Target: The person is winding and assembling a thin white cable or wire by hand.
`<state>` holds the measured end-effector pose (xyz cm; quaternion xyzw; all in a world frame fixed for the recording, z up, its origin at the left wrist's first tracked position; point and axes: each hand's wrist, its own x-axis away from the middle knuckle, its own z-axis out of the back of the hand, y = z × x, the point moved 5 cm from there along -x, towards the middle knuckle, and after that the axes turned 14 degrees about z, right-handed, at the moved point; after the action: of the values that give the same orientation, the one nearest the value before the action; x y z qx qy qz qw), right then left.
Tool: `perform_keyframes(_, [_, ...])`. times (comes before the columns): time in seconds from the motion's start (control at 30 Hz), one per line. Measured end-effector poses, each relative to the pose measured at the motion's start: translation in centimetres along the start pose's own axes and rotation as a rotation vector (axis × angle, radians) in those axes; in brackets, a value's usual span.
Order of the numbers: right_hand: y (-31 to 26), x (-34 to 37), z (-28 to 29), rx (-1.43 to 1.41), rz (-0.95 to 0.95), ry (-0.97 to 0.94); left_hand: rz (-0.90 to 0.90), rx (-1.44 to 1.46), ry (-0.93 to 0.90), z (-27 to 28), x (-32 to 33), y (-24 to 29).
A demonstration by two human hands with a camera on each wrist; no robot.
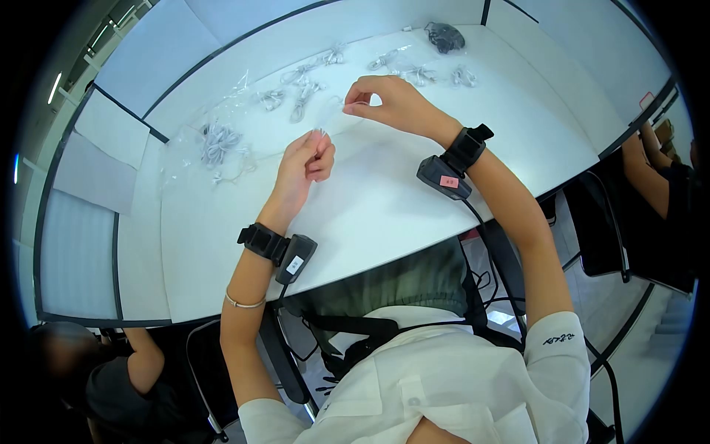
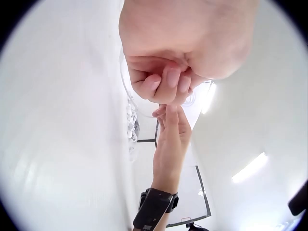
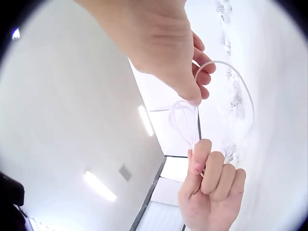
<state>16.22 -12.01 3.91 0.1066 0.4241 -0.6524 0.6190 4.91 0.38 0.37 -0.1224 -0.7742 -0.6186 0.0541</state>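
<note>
A thin white cable point(image 3: 182, 126) is looped in the air between the two hands, clearest in the right wrist view. My left hand point(image 1: 305, 164) pinches its lower end, the other fingers curled in. Higher and to the right, my right hand point(image 1: 396, 103) holds the cable between thumb and fingertips. From the right fingers a loose length point(image 3: 243, 83) arcs out and down toward the table. In the left wrist view, my left hand point(image 2: 168, 82) covers much of what it holds.
Several bundled white cables point(image 1: 299, 100) lie across the back of the white table point(image 1: 355, 214). A larger bundle point(image 1: 220, 142) rests with clear plastic at the left, and a dark bundle point(image 1: 444, 37) at the back right. Low partitions edge the table; people sit at both sides.
</note>
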Motion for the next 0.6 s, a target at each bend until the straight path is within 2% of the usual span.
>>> perform_keyframes(0.13, [-0.6,-0.3,0.6,-0.025,-0.113,-0.032,-0.020,-0.119,0.071,-0.1,0.2,0.3])
perform_keyframes(0.17, [-0.2,-0.1,0.3,-0.118,-0.150,-0.027,-0.034,-0.151,0.084,-0.1,0.2,0.4])
perform_keyframes(0.27, [0.6,0.1,-0.4,-0.321,-0.230,-0.017,-0.299,-0.404,0.264,0.3,0.6,1.6])
perform_keyframes(0.33, [0.4,0.1,-0.5,-0.359,-0.254,-0.015,-0.328,-0.438,0.288,0.3,0.8,1.8])
perform_keyframes(0.43, [-0.6,-0.3,0.4,0.051,0.134,0.158,-0.363,-0.480,0.321,0.2,0.8,1.7])
perform_keyframes(0.53, [0.0,-0.1,-0.4,-0.448,-0.227,-0.056,-0.456,-0.618,0.428,0.6,0.8,1.7])
perform_keyframes(0.6, [-1.1,0.0,-0.7,-0.662,-0.316,-0.040,-0.498,-0.731,0.520,0.7,1.1,1.9])
